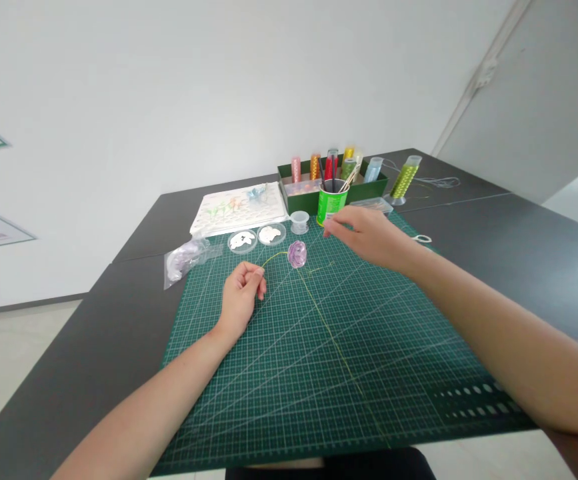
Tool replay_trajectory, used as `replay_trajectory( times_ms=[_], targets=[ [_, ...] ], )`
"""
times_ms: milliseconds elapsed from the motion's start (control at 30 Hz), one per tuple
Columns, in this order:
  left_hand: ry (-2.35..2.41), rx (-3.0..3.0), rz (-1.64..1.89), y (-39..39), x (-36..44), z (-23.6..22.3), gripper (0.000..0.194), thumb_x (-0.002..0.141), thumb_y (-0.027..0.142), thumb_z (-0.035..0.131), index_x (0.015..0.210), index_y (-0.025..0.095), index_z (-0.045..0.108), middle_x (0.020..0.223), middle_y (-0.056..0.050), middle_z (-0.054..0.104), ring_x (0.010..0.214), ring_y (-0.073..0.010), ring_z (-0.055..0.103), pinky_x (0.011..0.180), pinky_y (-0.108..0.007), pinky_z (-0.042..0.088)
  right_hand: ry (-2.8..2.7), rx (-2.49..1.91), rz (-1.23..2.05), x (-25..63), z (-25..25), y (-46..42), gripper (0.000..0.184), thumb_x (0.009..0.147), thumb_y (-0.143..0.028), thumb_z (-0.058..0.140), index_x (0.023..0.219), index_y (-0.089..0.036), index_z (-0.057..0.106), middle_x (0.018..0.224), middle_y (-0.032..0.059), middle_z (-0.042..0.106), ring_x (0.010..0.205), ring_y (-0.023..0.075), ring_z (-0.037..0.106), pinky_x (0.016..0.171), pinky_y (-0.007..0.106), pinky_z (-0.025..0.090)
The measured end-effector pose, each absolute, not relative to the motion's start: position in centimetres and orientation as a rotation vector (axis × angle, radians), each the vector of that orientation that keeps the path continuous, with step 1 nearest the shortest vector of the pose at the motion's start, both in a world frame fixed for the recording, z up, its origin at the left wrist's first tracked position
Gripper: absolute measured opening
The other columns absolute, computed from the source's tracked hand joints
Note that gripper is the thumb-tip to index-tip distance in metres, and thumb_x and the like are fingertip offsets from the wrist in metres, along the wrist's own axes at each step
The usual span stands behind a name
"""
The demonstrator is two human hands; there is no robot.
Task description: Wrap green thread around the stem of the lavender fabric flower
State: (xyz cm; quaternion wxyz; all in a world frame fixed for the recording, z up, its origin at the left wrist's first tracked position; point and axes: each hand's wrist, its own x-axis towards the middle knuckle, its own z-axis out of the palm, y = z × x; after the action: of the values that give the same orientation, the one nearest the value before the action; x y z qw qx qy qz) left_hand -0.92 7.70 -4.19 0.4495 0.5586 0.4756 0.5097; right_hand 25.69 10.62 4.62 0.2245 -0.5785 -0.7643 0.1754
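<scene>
My left hand (243,288) is closed in a pinch on the thin yellow-green stem of a pale purple flower (297,255). The flower's head points right, above the green cutting mat (279,373). From near it a long yellow-green thread (329,330) runs down toward the mat's front edge. Further back, my right hand (361,232) has its fingers pressed together in front of a bright green can (329,203). Whatever those fingertips hold, if anything, is too small to make out.
Two round dishes with white pieces (241,241) and a small clear jar (299,222) stand behind the flower. A plastic bag (185,260) lies left, near a white tray (203,215). A dark green box (303,201) holds thread spools; a green spool (405,179) stands right of it.
</scene>
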Motion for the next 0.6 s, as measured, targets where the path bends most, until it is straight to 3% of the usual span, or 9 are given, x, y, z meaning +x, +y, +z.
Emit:
replay_trajectory(
  times_ms=[200, 367, 600],
  targets=[
    [1.197, 1.396, 1.271, 7.8, -0.6, -4.0, 0.02, 0.088, 0.036, 0.064, 0.078, 0.02, 0.057, 0.055, 0.006, 0.058, 0.046, -0.0102, 0.049, 0.05, -0.023, 0.037, -2.338, -1.269, 1.529, 22.8, 3.7, 8.0, 0.053, 0.092, -0.065, 0.061, 0.08, -0.015, 0.075, 0.078, 0.0078, 0.073, 0.068, 0.0188, 0.063, 0.068, 0.033, 0.047],
    [1.221, 1.462, 1.239, 7.4, -0.2, -3.7, 0.018, 0.088, 0.033, 0.062, 0.077, 0.02, 0.056, 0.053, 0.005, 0.059, 0.045, -0.0103, 0.05, 0.051, -0.023, 0.039, -2.127, -0.983, 1.451, 22.3, 3.8, 7.3, 0.048, 0.099, -0.054, 0.056, 0.075, -0.016, 0.071, 0.06, -0.0012, 0.058, 0.056, 0.0114, 0.048, 0.062, 0.029, 0.041],
    [1.227, 1.63, 1.183, 6.4, -0.2, -3.3, 0.02, 0.092, 0.034, 0.061, 0.076, 0.021, 0.056, 0.052, 0.004, 0.061, 0.045, -0.0115, 0.051, 0.05, -0.023, 0.038, -1.661, -0.879, 1.308, 23.9, 5.1, 8.2, 0.037, 0.103, -0.048, 0.056, 0.092, -0.018, 0.074, 0.054, -0.0071, 0.036, 0.048, 0.0093, 0.026, 0.05, 0.029, 0.026]
  ],
)
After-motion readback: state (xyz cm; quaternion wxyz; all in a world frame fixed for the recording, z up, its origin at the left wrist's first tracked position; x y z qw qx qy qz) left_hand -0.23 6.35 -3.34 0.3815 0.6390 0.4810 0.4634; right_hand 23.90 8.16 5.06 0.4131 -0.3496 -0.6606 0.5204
